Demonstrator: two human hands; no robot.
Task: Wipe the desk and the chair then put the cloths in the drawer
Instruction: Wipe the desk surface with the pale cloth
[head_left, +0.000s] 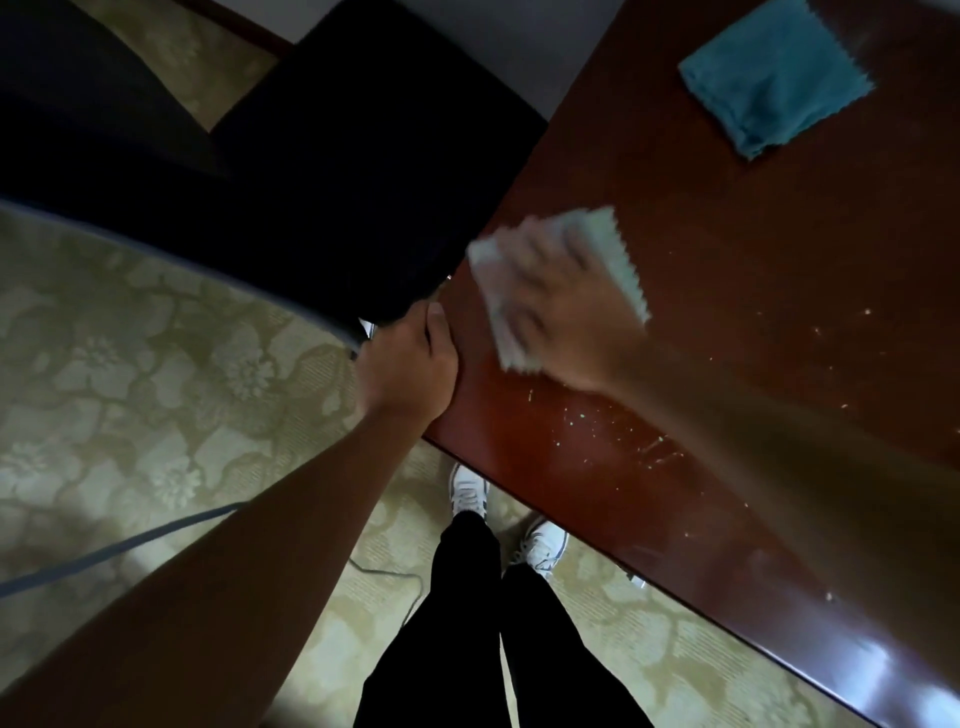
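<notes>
Carpet (156, 374) with a pale floral pattern spreads under a dark reddish wooden bench (727, 364), its near edge running diagonally above a person's black trousers and white sneakers (470, 491). Black chair (337, 171) stands against the bench's left corner. On the bench near that corner, the right hand (566, 312), blurred, presses flat with fingers spread on a white cloth (618, 249). The left hand (410, 364) curls over the bench's corner edge, gripping it. A blue cloth (774, 78) lies flat toward the far edge, well apart. Pale crumbs (582, 421) dot the bench beside the white cloth.
</notes>
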